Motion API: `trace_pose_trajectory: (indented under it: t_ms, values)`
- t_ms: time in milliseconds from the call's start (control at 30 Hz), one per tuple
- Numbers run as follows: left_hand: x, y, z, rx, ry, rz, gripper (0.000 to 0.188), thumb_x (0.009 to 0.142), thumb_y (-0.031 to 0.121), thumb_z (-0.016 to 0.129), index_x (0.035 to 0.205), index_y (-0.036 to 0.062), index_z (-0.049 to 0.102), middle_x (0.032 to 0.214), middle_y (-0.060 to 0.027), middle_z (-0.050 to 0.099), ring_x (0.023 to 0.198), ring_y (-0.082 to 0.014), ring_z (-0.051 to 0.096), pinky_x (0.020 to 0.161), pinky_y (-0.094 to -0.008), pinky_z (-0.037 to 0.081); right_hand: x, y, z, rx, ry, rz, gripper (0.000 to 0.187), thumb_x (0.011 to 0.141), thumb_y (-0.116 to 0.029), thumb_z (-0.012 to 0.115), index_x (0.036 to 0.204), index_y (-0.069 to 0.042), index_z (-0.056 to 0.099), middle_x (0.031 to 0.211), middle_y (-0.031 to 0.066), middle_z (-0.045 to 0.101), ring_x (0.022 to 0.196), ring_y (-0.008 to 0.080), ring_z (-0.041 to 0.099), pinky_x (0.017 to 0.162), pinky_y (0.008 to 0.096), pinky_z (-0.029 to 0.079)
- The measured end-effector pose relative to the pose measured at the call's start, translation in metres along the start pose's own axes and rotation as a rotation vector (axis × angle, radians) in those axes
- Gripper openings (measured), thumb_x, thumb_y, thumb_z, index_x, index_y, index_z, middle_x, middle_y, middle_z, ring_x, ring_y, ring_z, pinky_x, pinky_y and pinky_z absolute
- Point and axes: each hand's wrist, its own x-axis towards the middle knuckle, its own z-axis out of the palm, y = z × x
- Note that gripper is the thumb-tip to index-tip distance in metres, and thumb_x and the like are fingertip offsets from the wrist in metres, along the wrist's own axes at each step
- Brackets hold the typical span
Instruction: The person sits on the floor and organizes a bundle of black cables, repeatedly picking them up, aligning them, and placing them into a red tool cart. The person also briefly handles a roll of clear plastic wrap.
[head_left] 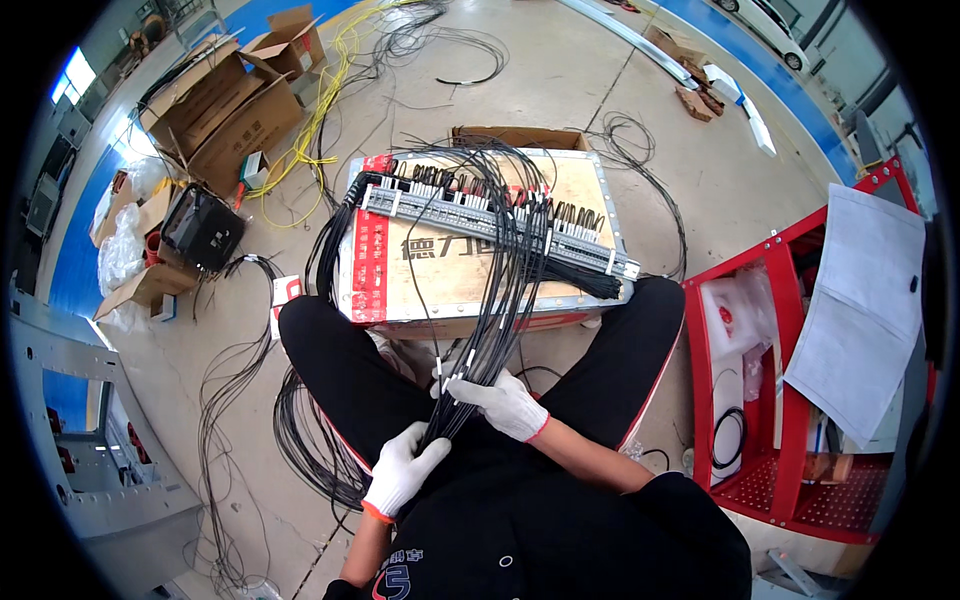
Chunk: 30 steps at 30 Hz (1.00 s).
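A thick bundle of black wires [500, 310] runs from the wooden box toward my lap. My left hand [405, 468], in a white glove, is closed round the lower end of the bundle. Higher up, my gloved right hand [500, 402] grips the same wires, its fingers partly hidden behind them. White marker sleeves sit on some wires near the right hand. Across the box [450, 285] lies a grey slotted metal rail [480, 222], tilted down to the right. Black wire ends with white labels stand in a row along the rail's far side.
Black cable coils [310, 450] lie on the floor left of my legs. A red metal cart [780, 480] with paper sheets [860, 300] stands at the right. Cardboard boxes [235, 120], yellow cable [325, 110] and a black case [203, 228] are at the far left. A grey metal cabinet [110, 470] is at the near left.
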Motion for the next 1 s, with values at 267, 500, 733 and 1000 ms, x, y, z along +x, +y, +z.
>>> trace_pose_trajectory:
  t_ms: [267, 500, 733, 1000]
  values:
    - [0.005, 0.008, 0.018, -0.391, 0.193, -0.039, 0.033, 0.103, 0.023, 0.047, 0.101, -0.0047, 0.065, 0.070, -0.0088, 0.065, 0.051, -0.0114, 0.058, 0.051, -0.0250, 0.047, 0.011, 0.005, -0.007, 0.044, 0.131, 0.030, 0.037, 0.099, -0.016, 0.059, 0.131, 0.002, 0.058, 0.105, 0.0064, 0.069, 0.093, 0.0114, 0.062, 0.084, 0.0254, 0.048]
    - [0.010, 0.007, 0.022, -0.505, 0.345, 0.039, 0.028, 0.106, 0.019, 0.039, 0.096, -0.0022, 0.055, 0.064, -0.0082, 0.060, 0.045, -0.0140, 0.056, 0.044, -0.0273, 0.044, -0.001, 0.000, 0.002, 0.199, 0.112, 0.068, 0.023, 0.094, -0.011, 0.066, 0.116, -0.007, 0.065, 0.096, 0.0004, 0.066, 0.090, 0.0093, 0.060, 0.077, 0.0255, 0.048]
    - [0.009, 0.008, 0.026, -0.423, 0.221, 0.023, 0.022, 0.101, 0.017, 0.052, 0.087, 0.0011, 0.049, 0.062, -0.0047, 0.055, 0.046, -0.0126, 0.056, 0.045, -0.0275, 0.044, 0.000, 0.011, -0.001, 0.328, 0.112, -0.034, 0.022, 0.092, -0.009, 0.064, 0.114, -0.006, 0.064, 0.101, 0.0027, 0.065, 0.095, 0.0146, 0.062, 0.084, 0.0317, 0.050]
    - [0.005, 0.020, 0.029, -0.524, 0.377, -0.010, 0.020, 0.102, 0.017, 0.050, 0.104, -0.0023, 0.055, 0.065, -0.0080, 0.060, 0.044, -0.0115, 0.053, 0.041, -0.0263, 0.040, 0.047, -0.040, -0.041, 0.970, -0.095, -0.086, 0.035, 0.100, -0.013, 0.053, 0.134, -0.005, 0.055, 0.109, 0.0063, 0.065, 0.095, 0.0223, 0.064, 0.089, 0.0394, 0.055]
